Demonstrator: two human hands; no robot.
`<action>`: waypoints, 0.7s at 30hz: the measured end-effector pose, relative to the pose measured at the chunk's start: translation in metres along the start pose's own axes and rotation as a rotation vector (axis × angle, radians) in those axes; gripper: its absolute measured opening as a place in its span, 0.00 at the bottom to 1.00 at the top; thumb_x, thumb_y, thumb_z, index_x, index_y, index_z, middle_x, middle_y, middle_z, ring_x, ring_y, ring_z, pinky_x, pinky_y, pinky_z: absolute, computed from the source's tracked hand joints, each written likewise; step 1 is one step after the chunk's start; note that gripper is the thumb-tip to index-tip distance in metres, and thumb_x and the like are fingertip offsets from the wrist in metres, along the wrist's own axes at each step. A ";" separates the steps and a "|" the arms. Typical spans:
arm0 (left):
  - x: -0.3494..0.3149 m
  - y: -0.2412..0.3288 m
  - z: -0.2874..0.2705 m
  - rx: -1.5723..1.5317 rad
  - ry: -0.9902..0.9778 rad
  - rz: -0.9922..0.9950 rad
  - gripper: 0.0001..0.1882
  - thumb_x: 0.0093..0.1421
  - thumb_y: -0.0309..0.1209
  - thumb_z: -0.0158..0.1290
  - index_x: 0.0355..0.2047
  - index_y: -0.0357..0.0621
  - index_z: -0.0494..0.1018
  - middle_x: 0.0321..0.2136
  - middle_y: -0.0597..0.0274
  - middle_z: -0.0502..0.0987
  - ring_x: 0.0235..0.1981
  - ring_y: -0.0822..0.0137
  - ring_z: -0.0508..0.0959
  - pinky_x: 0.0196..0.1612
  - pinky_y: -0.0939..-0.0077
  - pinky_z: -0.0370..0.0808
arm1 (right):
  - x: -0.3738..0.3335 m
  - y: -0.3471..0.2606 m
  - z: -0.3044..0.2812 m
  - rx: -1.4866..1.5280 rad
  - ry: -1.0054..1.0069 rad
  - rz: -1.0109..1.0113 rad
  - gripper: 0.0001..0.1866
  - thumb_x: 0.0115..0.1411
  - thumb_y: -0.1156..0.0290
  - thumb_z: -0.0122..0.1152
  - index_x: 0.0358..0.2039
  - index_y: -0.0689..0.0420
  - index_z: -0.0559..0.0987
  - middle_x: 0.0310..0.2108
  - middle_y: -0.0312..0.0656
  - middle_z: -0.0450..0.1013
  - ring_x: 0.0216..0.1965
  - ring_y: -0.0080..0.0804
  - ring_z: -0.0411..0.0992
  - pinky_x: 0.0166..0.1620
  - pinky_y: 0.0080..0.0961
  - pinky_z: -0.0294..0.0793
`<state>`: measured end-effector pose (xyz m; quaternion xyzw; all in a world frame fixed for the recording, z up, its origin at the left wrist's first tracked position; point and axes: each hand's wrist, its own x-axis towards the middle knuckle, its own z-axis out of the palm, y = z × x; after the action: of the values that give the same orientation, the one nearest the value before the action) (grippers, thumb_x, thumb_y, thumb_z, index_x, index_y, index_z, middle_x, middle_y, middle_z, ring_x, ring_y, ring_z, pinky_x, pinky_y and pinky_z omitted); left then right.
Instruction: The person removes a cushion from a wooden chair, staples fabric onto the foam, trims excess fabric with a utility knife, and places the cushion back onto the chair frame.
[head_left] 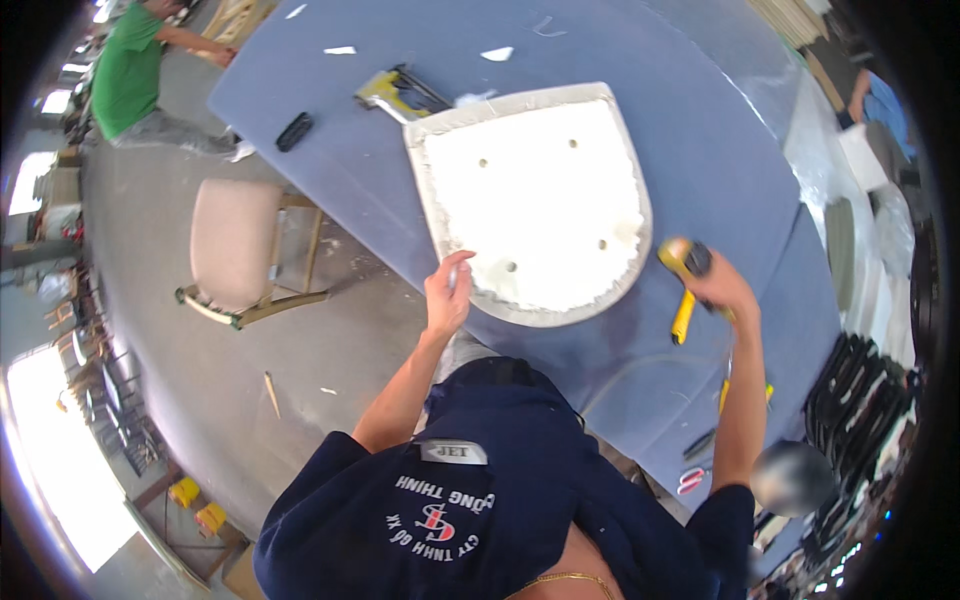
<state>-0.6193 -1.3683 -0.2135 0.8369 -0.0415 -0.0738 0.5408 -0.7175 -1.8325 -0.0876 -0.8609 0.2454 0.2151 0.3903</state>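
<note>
Table surface (720, 150): blue-grey, white scraps (497, 54) toward far edge.
Seat pad (540, 200): on table before the person, white face up, pale border, four holes.
Left hand (448, 290): at pad's near-left rim, fingers partly curled; cannot tell whether they grip anything.
Right hand (728, 288): right of pad, fingers wrapped round a yellow-and-black tool (676, 250), kind unclear.
Far-left pad corner: second yellow tool (382, 94) nearby.
Floor, left: chair (237, 245), pale upholstery.
</note>
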 end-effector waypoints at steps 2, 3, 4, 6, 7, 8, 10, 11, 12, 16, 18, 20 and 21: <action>-0.014 -0.006 -0.034 -0.031 0.034 -0.305 0.12 0.67 0.31 0.53 0.47 0.42 0.80 0.35 0.49 0.83 0.39 0.54 0.83 0.47 0.61 0.76 | -0.038 -0.007 0.002 -0.055 -0.080 0.145 0.17 0.50 0.67 0.69 0.38 0.63 0.77 0.23 0.37 0.74 0.24 0.25 0.71 0.29 0.30 0.73; -0.014 -0.013 -0.057 0.033 -0.013 -0.359 0.12 0.68 0.33 0.54 0.48 0.42 0.80 0.33 0.50 0.83 0.38 0.54 0.83 0.46 0.62 0.76 | -0.055 0.008 0.005 -0.019 -0.116 0.219 0.18 0.50 0.67 0.70 0.39 0.63 0.78 0.23 0.37 0.74 0.22 0.25 0.71 0.28 0.30 0.72; -0.018 -0.021 -0.079 0.100 -0.059 -0.416 0.13 0.68 0.35 0.54 0.48 0.42 0.80 0.31 0.51 0.83 0.36 0.55 0.83 0.45 0.63 0.76 | -0.071 0.027 0.009 0.018 -0.157 0.293 0.19 0.50 0.67 0.71 0.40 0.62 0.79 0.23 0.36 0.74 0.21 0.25 0.71 0.27 0.29 0.72; -0.021 -0.049 -0.097 0.505 -0.072 -0.019 0.22 0.66 0.42 0.57 0.54 0.40 0.77 0.39 0.47 0.82 0.42 0.52 0.82 0.51 0.63 0.76 | -0.105 0.063 0.022 0.163 -0.074 0.367 0.19 0.50 0.67 0.71 0.42 0.61 0.79 0.23 0.35 0.75 0.19 0.23 0.71 0.25 0.27 0.71; -0.017 -0.054 -0.104 0.704 -0.004 0.166 0.25 0.66 0.44 0.57 0.56 0.39 0.76 0.42 0.45 0.81 0.44 0.50 0.81 0.53 0.62 0.75 | -0.119 0.090 0.030 0.161 -0.015 0.392 0.22 0.51 0.68 0.70 0.45 0.62 0.78 0.26 0.37 0.76 0.22 0.25 0.73 0.28 0.27 0.73; -0.010 -0.060 -0.108 0.896 0.060 0.361 0.27 0.66 0.45 0.58 0.57 0.38 0.75 0.45 0.44 0.80 0.46 0.49 0.81 0.54 0.61 0.75 | -0.133 0.126 0.042 0.162 0.050 0.422 0.24 0.51 0.68 0.70 0.49 0.62 0.78 0.28 0.39 0.77 0.24 0.28 0.75 0.30 0.28 0.75; 0.032 -0.078 -0.106 0.715 0.156 0.251 0.33 0.67 0.47 0.56 0.63 0.35 0.69 0.51 0.41 0.77 0.50 0.50 0.79 0.56 0.61 0.74 | -0.140 0.185 0.071 0.155 0.209 0.437 0.30 0.51 0.70 0.70 0.56 0.63 0.75 0.35 0.44 0.79 0.32 0.33 0.77 0.38 0.30 0.77; 0.059 -0.074 -0.100 0.451 0.084 -0.001 0.34 0.68 0.48 0.55 0.64 0.35 0.68 0.52 0.42 0.77 0.50 0.52 0.79 0.55 0.62 0.74 | -0.149 0.213 0.087 0.132 0.298 0.428 0.34 0.51 0.70 0.70 0.59 0.63 0.73 0.39 0.47 0.79 0.37 0.37 0.78 0.43 0.32 0.77; 0.088 -0.066 -0.093 0.190 0.008 -0.250 0.35 0.69 0.49 0.54 0.66 0.34 0.66 0.53 0.43 0.77 0.50 0.54 0.79 0.55 0.63 0.74 | -0.162 0.232 0.103 0.112 0.386 0.418 0.37 0.51 0.71 0.69 0.63 0.63 0.71 0.43 0.50 0.80 0.42 0.40 0.79 0.48 0.34 0.78; 0.161 -0.046 -0.050 -0.227 -0.172 -0.359 0.36 0.73 0.49 0.48 0.70 0.32 0.60 0.61 0.49 0.74 0.58 0.59 0.76 0.60 0.66 0.73 | -0.157 0.233 0.149 0.121 0.427 0.439 0.42 0.52 0.70 0.69 0.68 0.60 0.67 0.54 0.57 0.76 0.55 0.47 0.75 0.60 0.38 0.71; 0.182 -0.047 -0.027 -0.211 -0.154 -0.354 0.37 0.72 0.51 0.48 0.69 0.33 0.61 0.59 0.48 0.74 0.57 0.59 0.77 0.58 0.64 0.74 | -0.148 0.216 0.166 0.202 0.530 0.455 0.41 0.52 0.68 0.69 0.68 0.60 0.69 0.55 0.59 0.76 0.57 0.49 0.74 0.61 0.38 0.71; 0.204 -0.050 -0.008 -0.346 -0.116 -0.412 0.37 0.72 0.52 0.48 0.68 0.33 0.61 0.59 0.47 0.75 0.56 0.59 0.77 0.57 0.63 0.74 | -0.140 0.200 0.162 -0.015 0.446 0.560 0.39 0.54 0.66 0.68 0.67 0.59 0.70 0.57 0.60 0.75 0.59 0.51 0.73 0.62 0.39 0.70; 0.213 -0.051 -0.003 -0.483 -0.085 -0.485 0.37 0.72 0.52 0.48 0.68 0.33 0.61 0.59 0.47 0.74 0.56 0.58 0.77 0.58 0.62 0.74 | -0.136 0.191 0.157 -0.124 0.398 0.611 0.38 0.55 0.65 0.68 0.67 0.59 0.70 0.58 0.61 0.74 0.60 0.52 0.73 0.63 0.39 0.69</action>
<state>-0.4091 -1.3765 -0.2754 0.6663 0.1551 -0.2426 0.6878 -0.9651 -1.7857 -0.2138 -0.7948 0.5488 0.1646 0.1998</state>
